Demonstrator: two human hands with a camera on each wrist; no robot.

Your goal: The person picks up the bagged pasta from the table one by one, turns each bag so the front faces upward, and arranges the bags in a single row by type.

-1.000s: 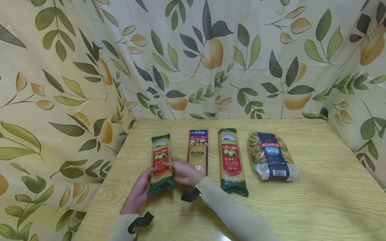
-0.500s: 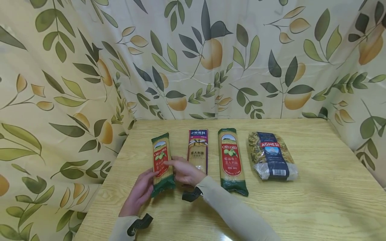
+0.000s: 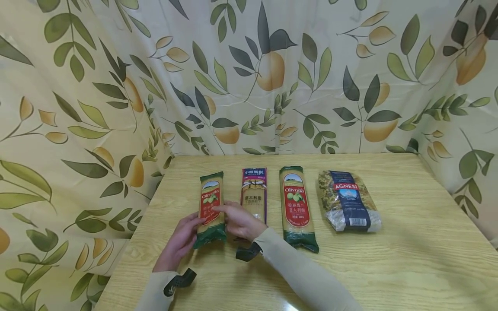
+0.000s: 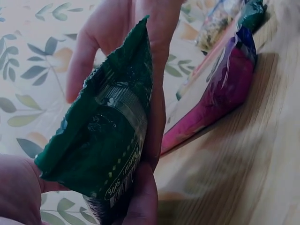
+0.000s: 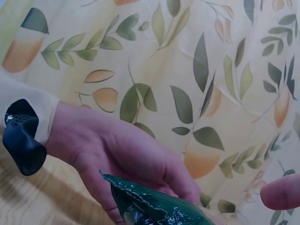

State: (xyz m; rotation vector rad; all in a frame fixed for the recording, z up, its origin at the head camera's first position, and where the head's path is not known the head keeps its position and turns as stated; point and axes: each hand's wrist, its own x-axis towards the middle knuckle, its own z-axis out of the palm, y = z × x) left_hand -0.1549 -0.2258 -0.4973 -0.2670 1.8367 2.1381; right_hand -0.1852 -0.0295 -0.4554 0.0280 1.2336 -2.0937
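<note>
A spaghetti pack (image 3: pixel 211 194) with a red label and green ends is held between both hands at the left of the table. My left hand (image 3: pixel 181 237) grips its left edge, thumb on the front. On the opposite edge, my right hand (image 3: pixel 242 221) holds the pack with its thumb over the label. The left wrist view shows the pack's green end (image 4: pixel 108 126) close up, tilted and raised off the wood. Fingers behind the pack are partly hidden. Just right of it lies a purple pasta pack (image 3: pixel 254 185), its lower part covered by my right hand.
A second green-ended spaghetti pack (image 3: pixel 297 207) lies right of the purple one. Further right is a bag of AGNESI pasta (image 3: pixel 348 201). The wooden table (image 3: pixel 420 242) meets a leaf-patterned curtain (image 3: pixel 272 108) at the back and left.
The held spaghetti pack first tips its top leftward, then swings back to the right and more upright. Both hands keep their hold. The other packs stay where they lie.
</note>
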